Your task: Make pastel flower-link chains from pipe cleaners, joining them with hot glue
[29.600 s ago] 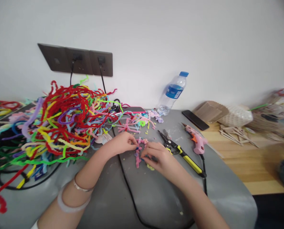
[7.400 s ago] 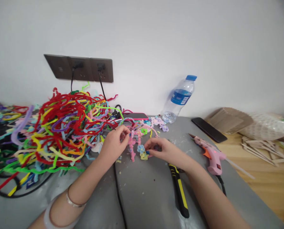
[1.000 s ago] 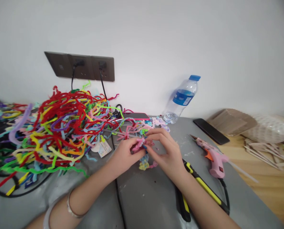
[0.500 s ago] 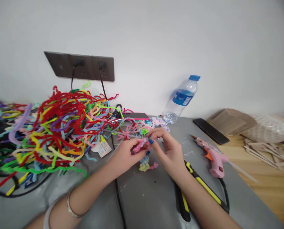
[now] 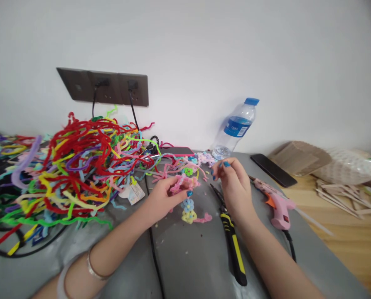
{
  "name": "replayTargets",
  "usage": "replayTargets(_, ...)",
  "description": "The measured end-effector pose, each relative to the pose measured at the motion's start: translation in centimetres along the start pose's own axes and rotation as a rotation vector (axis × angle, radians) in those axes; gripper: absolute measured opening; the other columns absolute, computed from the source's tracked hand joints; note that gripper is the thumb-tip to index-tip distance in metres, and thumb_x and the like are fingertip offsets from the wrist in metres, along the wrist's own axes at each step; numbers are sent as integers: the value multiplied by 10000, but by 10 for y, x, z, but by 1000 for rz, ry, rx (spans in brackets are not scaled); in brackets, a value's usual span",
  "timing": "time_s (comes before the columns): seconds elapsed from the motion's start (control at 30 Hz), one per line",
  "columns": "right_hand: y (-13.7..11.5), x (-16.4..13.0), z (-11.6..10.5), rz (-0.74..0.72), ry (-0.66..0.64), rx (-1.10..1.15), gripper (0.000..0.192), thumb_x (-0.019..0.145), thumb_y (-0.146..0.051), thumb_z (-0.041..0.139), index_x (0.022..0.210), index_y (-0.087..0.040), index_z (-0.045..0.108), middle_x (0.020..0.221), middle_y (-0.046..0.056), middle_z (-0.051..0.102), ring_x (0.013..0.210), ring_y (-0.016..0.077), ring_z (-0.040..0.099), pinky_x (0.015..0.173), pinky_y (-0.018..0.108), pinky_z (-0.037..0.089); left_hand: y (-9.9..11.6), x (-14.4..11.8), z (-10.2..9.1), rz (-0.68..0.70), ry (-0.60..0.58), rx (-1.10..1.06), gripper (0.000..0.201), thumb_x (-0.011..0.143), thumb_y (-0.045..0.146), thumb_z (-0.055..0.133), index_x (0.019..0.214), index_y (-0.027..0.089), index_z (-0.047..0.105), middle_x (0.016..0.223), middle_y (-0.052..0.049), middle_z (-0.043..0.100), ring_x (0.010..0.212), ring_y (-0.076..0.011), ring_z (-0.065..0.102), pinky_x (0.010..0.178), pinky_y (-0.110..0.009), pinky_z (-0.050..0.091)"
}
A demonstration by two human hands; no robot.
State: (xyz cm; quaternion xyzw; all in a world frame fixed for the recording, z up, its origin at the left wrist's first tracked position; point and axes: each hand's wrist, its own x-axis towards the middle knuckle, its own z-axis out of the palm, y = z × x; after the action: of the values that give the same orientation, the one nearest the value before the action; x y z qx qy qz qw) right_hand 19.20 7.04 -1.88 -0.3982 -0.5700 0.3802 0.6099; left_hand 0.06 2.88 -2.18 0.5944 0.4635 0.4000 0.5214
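Pink fuzzy wire, bent into a small flower piece [image 5: 183,183], sits pinched between the thumb and fingers of the left hand [image 5: 163,198], just above the grey table cover [image 5: 188,257]; the hand is closed on it, blue thumbnail showing at its 4 o'clock edge; directly below, at 6 o'clock from the piece, a little blue and yellow flower chain [image 5: 188,211] lies flat on the cover with a pink curl at its 3 o'clock end; the right hand [image 5: 233,185] is raised at 3 o'clock of the pink piece, apart from it, fingertips drawn close together as in a narrow pinch, though whether anything lies between them cannot be told; a pair of yellow-handled pliers [image 5: 230,234] lies under that wrist, handles running toward 6 o'clock; a pink glue gun [image 5: 274,203] rests at 3 o'clock of the right hand, nozzle toward 10 o'clock; a big tangle of coloured pipe cleaners [image 5: 79,166] heaps at 9 o'clock of the left hand; small finished flowers [image 5: 200,160] lie at 12 o'clock; a water bottle [image 5: 233,131] stands against the wall at 1 o'clock; a black phone [image 5: 272,167] lies at 2 o'clock; wall sockets [image 5: 106,86] hang above the tangle.
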Motion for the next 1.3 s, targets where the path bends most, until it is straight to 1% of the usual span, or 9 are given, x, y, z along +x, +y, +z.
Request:
replayTargets(0.17,-6,-1,2,12,-84,-164,271,935,-318,481,678,-232,496,617,-18,517,594,154,460,597,282,374,-2,0,-1,-11,19,-63,317,807,425,677,924,130,680,726,3,572,494,-63,403,404,-170,365)
replayTargets(0.27,-5,-2,3,16,-151,-233,251,911,-339,528,690,-221,544,625,-16,538,585,147,469,584,277,381,0,1,-1,-19,34,-81,358,792,464,683,935,136,680,672,30,510,473,-62,390,387,-173,374)
replayTargets(0.4,4,-3,2,27,-188,-269,123,870,-320,593,871,-211,649,725,5,621,642,159,531,606,282,398,1,2,-2,-10,68,-124,381,762,469,706,954,141,684,703,26,537,487,-65,416,381,-171,388)
replayTargets(0.53,8,-4,3,42,-234,-296,197,887,-332,594,1019,-220,688,867,32,689,734,176,582,661,293,429,2,2,-2,-30,87,-171,394,747,474,711,959,144,675,716,25,558,468,-62,419,371,-179,390)
replayTargets(0.67,-1,-5,6,17,-282,-236,326,939,-479,522,853,-222,703,780,27,671,685,174,556,645,293,434,4,1,-1,-24,96,-170,374,738,461,720,931,145,675,678,33,531,480,-71,420,386,-182,387)
replayTargets(0.8,-7,-5,8,1,-330,-191,386,898,-556,568,742,-213,650,758,29,632,709,185,550,653,298,432,4,2,-1,-31,90,-157,345,739,453,726,879,144,661,632,47,488,479,-69,400,411,-182,379)
replayTargets(0.9,-7,-7,8,25,-360,-166,343,889,-528,595,771,-210,647,765,26,615,715,183,547,659,298,429,3,2,-1,-38,92,-158,343,739,449,730,876,143,656,621,53,468,474,-64,383,406,-175,360)
replayTargets(1.07,-4,-9,8,68,-409,-139,168,871,-375,653,872,-208,672,834,36,656,774,189,566,718,309,436,2,3,-2,-15,72,-152,348,749,444,723,893,132,668,640,43,480,491,-64,383,414,-172,364)
replayTargets(1.3,-7,-11,12,98,-447,-134,109,852,-299,618,836,-195,645,841,41,648,811,192,572,747,318,438,1,3,-1,-28,40,-149,355,763,456,702,913,137,659,635,47,451,477,-70,386,402,-183,382)
